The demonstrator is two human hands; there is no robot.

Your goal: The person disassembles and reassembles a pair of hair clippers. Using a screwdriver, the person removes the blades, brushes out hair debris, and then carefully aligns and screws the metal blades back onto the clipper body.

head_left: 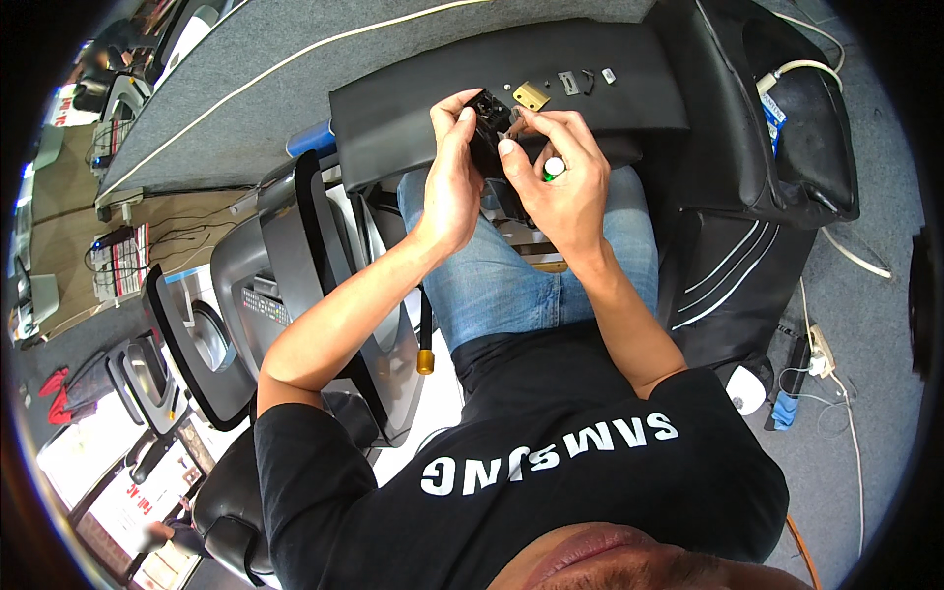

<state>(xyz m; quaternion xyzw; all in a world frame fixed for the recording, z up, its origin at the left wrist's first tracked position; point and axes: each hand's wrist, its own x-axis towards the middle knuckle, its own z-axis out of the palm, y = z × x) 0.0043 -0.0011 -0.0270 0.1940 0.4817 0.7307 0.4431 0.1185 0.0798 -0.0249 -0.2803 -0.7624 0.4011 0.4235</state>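
My left hand [452, 182] is wrapped round a black hair clipper [485, 116], whose opened end with its inner parts faces up. At that end, my right hand [568, 187] pinches a small metal piece [512, 122] between thumb and fingertips, touching the clipper. Tucked in the curled fingers of the same hand is a thin tool with a white and green end [554, 168], perhaps a screwdriver; the rest of it is hidden. Just beyond my hands, a gold clipper blade [531, 95] lies on the black padded bench [423, 93], beside a silver blade [568, 84].
A small black curved part [588, 83] and a small white part [608, 76] lie farther right on the bench. A black padded armrest [801, 128] rises at the right. Grey machine-like housings [280, 246] stand close by my left arm. A white cable [324, 44] runs behind the bench.
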